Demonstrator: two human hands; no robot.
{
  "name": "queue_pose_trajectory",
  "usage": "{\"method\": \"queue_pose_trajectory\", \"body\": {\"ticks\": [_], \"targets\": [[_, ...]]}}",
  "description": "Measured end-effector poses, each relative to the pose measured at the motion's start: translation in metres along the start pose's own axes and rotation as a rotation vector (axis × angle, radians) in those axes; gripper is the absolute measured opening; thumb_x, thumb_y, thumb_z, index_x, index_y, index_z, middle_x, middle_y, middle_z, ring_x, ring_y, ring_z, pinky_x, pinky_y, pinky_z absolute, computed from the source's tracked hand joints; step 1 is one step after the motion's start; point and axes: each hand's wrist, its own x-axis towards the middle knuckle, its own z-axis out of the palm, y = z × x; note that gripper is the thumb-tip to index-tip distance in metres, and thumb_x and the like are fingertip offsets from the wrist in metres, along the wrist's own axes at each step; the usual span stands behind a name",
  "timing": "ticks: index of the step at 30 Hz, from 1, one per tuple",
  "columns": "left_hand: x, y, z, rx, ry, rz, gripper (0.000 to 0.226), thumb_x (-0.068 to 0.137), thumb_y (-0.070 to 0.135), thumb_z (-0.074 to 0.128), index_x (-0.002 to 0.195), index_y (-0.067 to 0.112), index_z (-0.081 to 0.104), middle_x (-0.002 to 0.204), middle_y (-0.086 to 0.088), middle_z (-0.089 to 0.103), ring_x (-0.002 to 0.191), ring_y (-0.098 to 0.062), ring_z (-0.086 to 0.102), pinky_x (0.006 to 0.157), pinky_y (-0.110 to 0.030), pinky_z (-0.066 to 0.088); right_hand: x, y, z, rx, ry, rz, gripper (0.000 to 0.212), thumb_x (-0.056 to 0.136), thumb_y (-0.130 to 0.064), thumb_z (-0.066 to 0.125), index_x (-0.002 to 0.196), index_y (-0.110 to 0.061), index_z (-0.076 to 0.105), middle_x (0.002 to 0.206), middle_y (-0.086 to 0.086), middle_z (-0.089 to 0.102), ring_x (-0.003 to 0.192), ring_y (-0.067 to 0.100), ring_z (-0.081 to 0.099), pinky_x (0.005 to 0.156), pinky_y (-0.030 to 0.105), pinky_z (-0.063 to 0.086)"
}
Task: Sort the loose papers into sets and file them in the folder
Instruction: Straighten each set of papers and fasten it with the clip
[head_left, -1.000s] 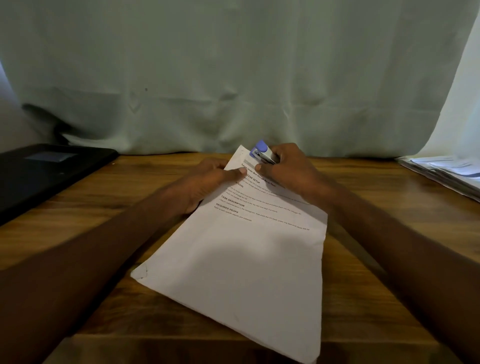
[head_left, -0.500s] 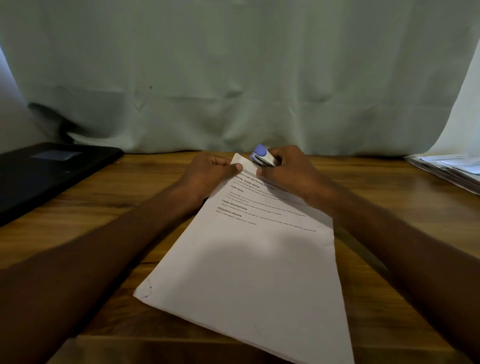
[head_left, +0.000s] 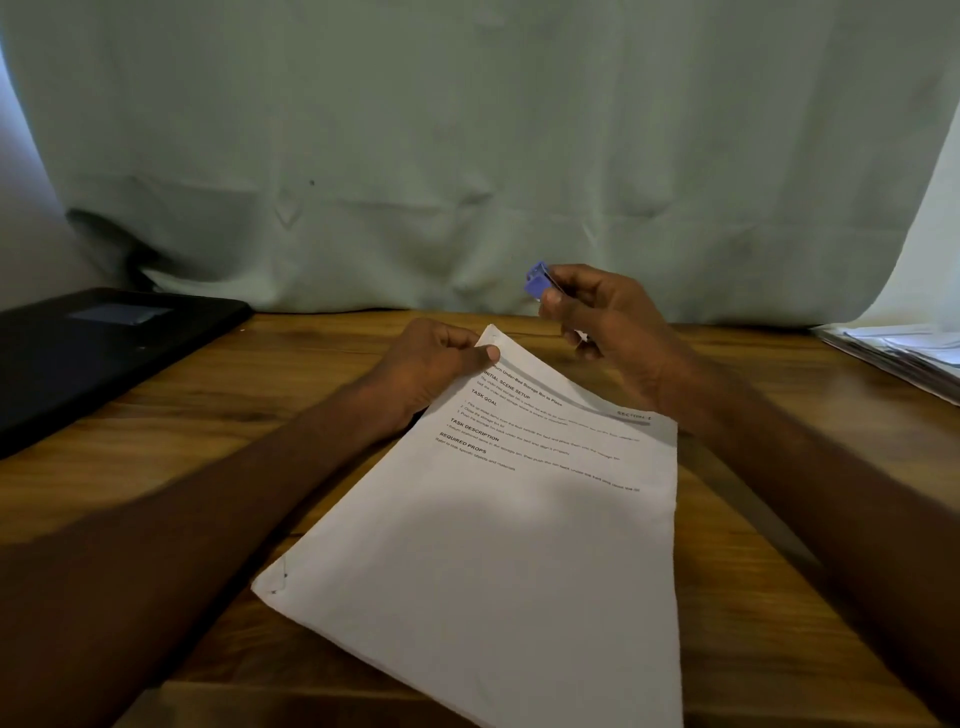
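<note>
A single wide-angle view, taken from a camera worn on the person's head, looks forward and steeply down across a wooden desk. Both forearms enter from the bottom corners and reach away from the lens, so the left hand and right hand sit near the middle of the frame, close to the camera. A stack of printed papers fills the lower centre, its near corner cut off by the bottom edge. The view faces a pale curtain that closes off the far side. Straight lines bow towards the edges. There is no second view to compare
</note>
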Motion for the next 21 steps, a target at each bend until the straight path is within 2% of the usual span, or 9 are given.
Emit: {"method": "queue_pose_trajectory", "body": {"ticks": [3, 6, 9, 11, 13, 17, 21], "targets": [[0.000, 0.001, 0.001, 0.060, 0.009, 0.010, 0.018, 0.094, 0.029, 0.074, 0.102, 0.015, 0.080, 0.090, -0.002, 0.080, 0.082, -0.021, 0.078, 0.075, -0.032, 0.061, -0.002, 0.001, -0.002, -0.098, 0.034, -0.052, 0.042, 0.090, -0.017, 0.077, 0.129, -0.024, 0.065, 0.105, -0.004, 0.069, 0.076, 0.009, 0.062, 0.055, 0.023, 0.052], [-0.001, 0.002, 0.001, 0.003, -0.013, 0.005, 0.017, 0.094, 0.025, 0.074, 0.101, 0.012, 0.080, 0.092, -0.007, 0.080, 0.086, -0.027, 0.078, 0.084, -0.040, 0.061, -0.002, 0.004, -0.005, -0.151, 0.008, -0.100, 0.048, 0.085, -0.003, 0.079, 0.128, -0.022, 0.067, 0.100, -0.018, 0.069, 0.086, 0.008, 0.068, 0.064, 0.019, 0.054], [-0.004, 0.006, 0.001, -0.105, -0.095, -0.009, 0.020, 0.094, 0.021, 0.073, 0.107, 0.008, 0.078, 0.098, -0.012, 0.079, 0.090, -0.029, 0.077, 0.082, -0.040, 0.062, -0.002, 0.007, -0.008, -0.144, -0.020, -0.129, 0.052, 0.084, 0.006, 0.077, 0.128, -0.020, 0.068, 0.107, -0.005, 0.073, 0.094, 0.017, 0.071, 0.068, 0.016, 0.054], [-0.007, 0.009, 0.002, -0.111, -0.144, -0.015, 0.021, 0.094, 0.021, 0.072, 0.109, 0.008, 0.078, 0.100, -0.011, 0.079, 0.090, -0.028, 0.077, 0.081, -0.037, 0.063, -0.004, 0.007, -0.010, -0.142, -0.039, -0.110, 0.048, 0.089, 0.003, 0.073, 0.131, -0.019, 0.067, 0.097, 0.003, 0.077, 0.081, 0.013, 0.072, 0.063, 0.015, 0.052], [-0.008, 0.010, 0.004, -0.055, -0.166, -0.014, 0.021, 0.094, 0.023, 0.073, 0.109, 0.010, 0.078, 0.100, -0.008, 0.079, 0.090, -0.025, 0.077, 0.079, -0.034, 0.063, -0.005, 0.007, -0.012, -0.156, -0.057, -0.112, 0.042, 0.094, -0.001, 0.069, 0.133, -0.016, 0.066, 0.088, 0.001, 0.076, 0.070, 0.004, 0.067, 0.058, 0.011, 0.046], [-0.008, 0.008, 0.007, -0.076, -0.108, 0.006, 0.019, 0.094, 0.022, 0.073, 0.108, 0.008, 0.076, 0.096, -0.008, 0.079, 0.084, -0.021, 0.077, 0.070, -0.029, 0.060, -0.003, 0.004, -0.017, -0.209, -0.151, -0.043, 0.029, 0.104, -0.024, 0.057, 0.132, -0.020, 0.066, 0.095, -0.001, 0.076, 0.073, -0.004, 0.065, 0.056, 0.005, 0.041], [-0.004, 0.005, 0.008, -0.029, -0.061, 0.043, 0.020, 0.092, 0.021, 0.076, 0.102, 0.004, 0.072, 0.095, -0.010, 0.079, 0.088, -0.026, 0.077, 0.079, -0.036, 0.061, -0.001, 0.008, -0.018, -0.217, -0.154, 0.061, 0.038, 0.106, -0.041, 0.048, 0.125, -0.019, 0.072, 0.090, -0.008, 0.072, 0.064, -0.010, 0.061, 0.053, 0.002, 0.039]]}}
